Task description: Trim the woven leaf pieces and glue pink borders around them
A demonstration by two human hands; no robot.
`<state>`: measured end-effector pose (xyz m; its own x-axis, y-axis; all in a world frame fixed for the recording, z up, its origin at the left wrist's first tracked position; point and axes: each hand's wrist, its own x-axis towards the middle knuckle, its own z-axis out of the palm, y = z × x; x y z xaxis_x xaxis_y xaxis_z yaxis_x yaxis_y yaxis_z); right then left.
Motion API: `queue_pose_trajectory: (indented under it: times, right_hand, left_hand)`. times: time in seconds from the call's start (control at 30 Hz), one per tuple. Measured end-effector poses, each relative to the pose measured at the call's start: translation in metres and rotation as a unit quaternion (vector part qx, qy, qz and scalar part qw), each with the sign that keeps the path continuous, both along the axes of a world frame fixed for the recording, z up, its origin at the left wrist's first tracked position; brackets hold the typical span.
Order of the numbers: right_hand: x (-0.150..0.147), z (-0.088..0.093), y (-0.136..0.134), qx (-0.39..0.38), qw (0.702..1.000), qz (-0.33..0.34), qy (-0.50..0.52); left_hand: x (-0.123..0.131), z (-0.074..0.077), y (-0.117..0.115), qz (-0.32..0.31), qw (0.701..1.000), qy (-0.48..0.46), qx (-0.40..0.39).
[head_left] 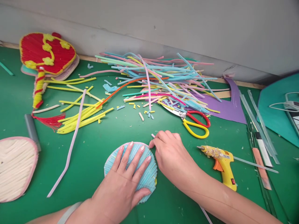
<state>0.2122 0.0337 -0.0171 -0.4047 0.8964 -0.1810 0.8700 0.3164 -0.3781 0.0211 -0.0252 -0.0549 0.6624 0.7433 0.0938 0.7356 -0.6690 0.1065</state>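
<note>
A round fan-shaped piece covered in light blue pipe cleaners lies on the green table, with a pale pink edging along its upper rim. My left hand rests flat on it, fingers spread, pressing on its face. At the upper right rim my right hand is closed in a pinch on a pale pink pipe cleaner, whose tip pokes out past the fingers. A pale strip shows again below the right forearm; whether it is the same one is hidden.
Right of my hand lies a yellow glue gun, and scissors lie beyond. A pipe cleaner heap spreads at the back. A red fan, yellow pipe cleaners, a lilac one and a cream round piece lie left.
</note>
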Motion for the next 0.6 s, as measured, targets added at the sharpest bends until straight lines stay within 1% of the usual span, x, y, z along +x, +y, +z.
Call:
queue_pose_trajectory:
  times: [0.17,0.33,0.47,0.6]
  right_hand:
    - [-0.0008,-0.0007,0.0009,-0.008,1.0,-0.003,-0.003]
    - [-0.003,0.0031,0.0025,-0.026,1.0,-0.003,-0.016]
    - [-0.0041,0.0059,0.0043,-0.042,0.999,-0.003,-0.028]
    - [-0.0052,0.0087,0.0056,-0.061,0.997,-0.005,-0.038]
  left_hand:
    - [0.0001,-0.0001,0.0002,0.0,1.0,-0.003,0.005]
    - [-0.001,-0.0005,0.0003,-0.002,1.0,-0.005,0.004]
    - [-0.0025,0.0004,0.0012,-0.023,0.999,0.004,0.026]
    - [-0.0025,0.0022,0.0015,-0.022,0.999,0.007,0.04]
